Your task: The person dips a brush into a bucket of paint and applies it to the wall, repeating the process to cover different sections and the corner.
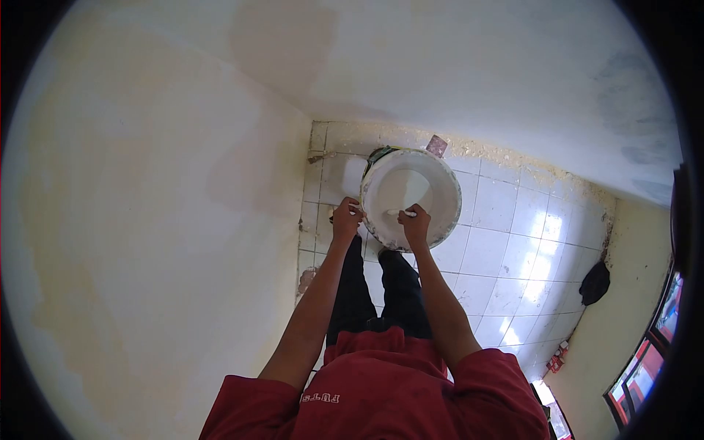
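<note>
In the head view a large round bucket [374, 194] stands on the floor in front of my feet, its rim smeared. Pale whitish liquid [403, 188] lies in it. My left hand [347, 215] is closed at the bucket's left rim and seems to grip it; the fingertips are too small to make out clearly. Over the near part of the bucket, my right hand [415, 218] is closed around a short whitish stick-like tool [394, 213]. The tool points left, and its exact kind cannot be told.
Pale walls [169, 183] meet at a corner beyond the bucket. White floor tiles [493, 202] show splatters near the walls. A reddish block [436, 146] sits behind the bucket. At the right are a black bundle [595, 284], small red-and-white items [559, 357] and a window [642, 374].
</note>
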